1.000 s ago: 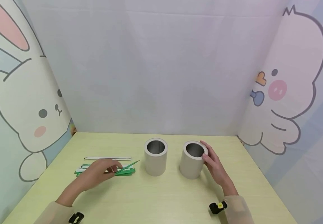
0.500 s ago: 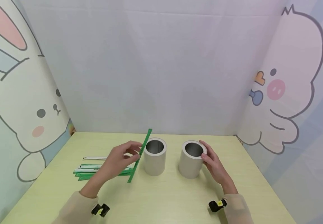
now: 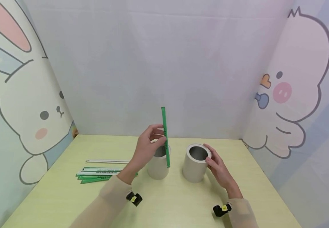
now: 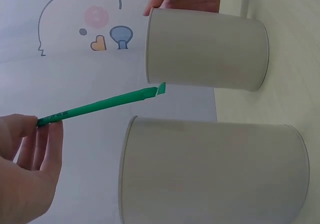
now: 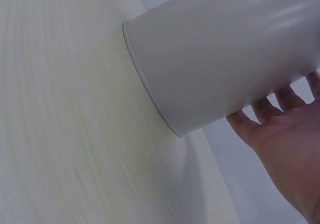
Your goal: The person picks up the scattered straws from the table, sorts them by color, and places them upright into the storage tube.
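Note:
My left hand pinches a slim green wrapped straw with dark print on it between thumb and fingers. It holds the straw nearly upright, in front of and above the left white cylindrical holder, whose rim is partly covered. The left wrist view shows the straw's flat, folded lower end clear of both holders. My right hand grips the side of a matching right white holder, thumb by the rim and fingers behind. The right wrist view has the fingertips against its smooth wall.
Several green and white wrapped straws lie in a loose pile left of the holders, partly behind my left forearm. Behind them lies a thin white wrapped straw. Cartoon-printed cloth walls enclose the pale wooden table on the left, right and back.
My left hand has lifted the green wrapped straw from the pile, carried it right and up to the left holder, and turned it upright. My right hand stays on the right holder.

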Available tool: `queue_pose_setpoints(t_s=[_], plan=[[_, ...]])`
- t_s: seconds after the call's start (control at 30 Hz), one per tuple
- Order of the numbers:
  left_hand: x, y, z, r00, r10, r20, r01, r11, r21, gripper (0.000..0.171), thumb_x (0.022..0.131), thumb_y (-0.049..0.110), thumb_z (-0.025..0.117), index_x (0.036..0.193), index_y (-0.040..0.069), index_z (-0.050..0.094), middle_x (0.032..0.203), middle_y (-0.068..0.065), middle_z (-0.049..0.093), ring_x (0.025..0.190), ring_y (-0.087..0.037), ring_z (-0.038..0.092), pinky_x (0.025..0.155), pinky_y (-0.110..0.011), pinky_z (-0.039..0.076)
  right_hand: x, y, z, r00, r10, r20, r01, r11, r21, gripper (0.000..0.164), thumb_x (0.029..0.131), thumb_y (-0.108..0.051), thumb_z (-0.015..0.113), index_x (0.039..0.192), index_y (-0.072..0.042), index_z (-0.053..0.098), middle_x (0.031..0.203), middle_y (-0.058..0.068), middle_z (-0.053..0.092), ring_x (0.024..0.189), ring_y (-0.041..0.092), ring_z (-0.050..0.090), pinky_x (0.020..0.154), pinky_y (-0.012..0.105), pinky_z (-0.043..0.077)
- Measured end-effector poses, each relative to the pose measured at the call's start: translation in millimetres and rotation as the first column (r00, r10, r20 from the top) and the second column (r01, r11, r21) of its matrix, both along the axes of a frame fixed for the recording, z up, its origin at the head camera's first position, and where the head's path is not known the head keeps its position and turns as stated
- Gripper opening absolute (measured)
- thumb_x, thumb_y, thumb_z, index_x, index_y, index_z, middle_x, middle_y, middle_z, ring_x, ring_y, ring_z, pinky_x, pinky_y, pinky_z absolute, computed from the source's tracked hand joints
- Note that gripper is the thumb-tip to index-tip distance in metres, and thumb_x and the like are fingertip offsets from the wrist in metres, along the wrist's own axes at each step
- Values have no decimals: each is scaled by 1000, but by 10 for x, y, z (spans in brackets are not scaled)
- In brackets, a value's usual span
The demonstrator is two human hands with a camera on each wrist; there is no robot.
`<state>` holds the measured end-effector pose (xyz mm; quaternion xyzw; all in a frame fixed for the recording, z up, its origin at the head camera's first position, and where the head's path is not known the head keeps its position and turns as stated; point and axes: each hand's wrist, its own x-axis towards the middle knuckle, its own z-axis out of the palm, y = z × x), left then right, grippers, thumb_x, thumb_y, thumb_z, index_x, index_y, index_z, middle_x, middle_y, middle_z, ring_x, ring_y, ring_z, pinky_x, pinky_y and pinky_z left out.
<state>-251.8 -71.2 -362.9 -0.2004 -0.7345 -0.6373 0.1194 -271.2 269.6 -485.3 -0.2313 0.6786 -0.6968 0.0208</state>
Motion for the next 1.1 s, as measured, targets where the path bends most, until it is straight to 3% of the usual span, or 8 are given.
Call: queue_pose_setpoints(t_s=[0.33, 0.57, 0.73, 1.1], plan=[[-236, 457, 213, 997, 10, -76, -3, 996, 88, 41, 103, 9, 69, 142, 17, 58, 122, -7, 67, 111, -23, 70, 89, -32, 64, 11, -6, 2, 1000, -4, -2, 4, 1000, -6, 60, 113, -11, 42, 168, -7, 21, 157, -1, 41, 135, 4, 51, 106, 20, 48], [-299, 693, 293, 997, 6, -79, 6, 988, 154, 40, 103, 6, 67, 141, 15, 58, 121, -9, 65, 110, -23, 69, 89, -32, 64, 23, -11, 16, 1000, -13, 12, 13, 1000, 17, 60, 113, -15, 42, 169, -9, 20, 161, 8, 35, 136, 5, 49, 107, 20, 47], [-350, 832, 201, 998, 8, -62, 2, 988, 156, 40, 103, 6, 67, 141, 15, 57, 122, -8, 66, 111, -22, 70, 89, -31, 63, 22, -9, 9, 1000, -13, 20, 12, 1000, 26, 60, 113, -16, 42, 169, -10, 20, 165, 18, 29, 137, 5, 48, 107, 19, 46], [-382, 1025, -231, 999, 38, 17, -40, 997, 72, 39, 101, 5, 69, 137, 17, 60, 119, -5, 69, 110, -20, 71, 89, -29, 62, 30, -21, 30, 1000, -11, 25, 10, 1000, 21, 59, 114, -15, 41, 169, -10, 20, 166, 19, 28, 137, 4, 49, 107, 19, 47]])
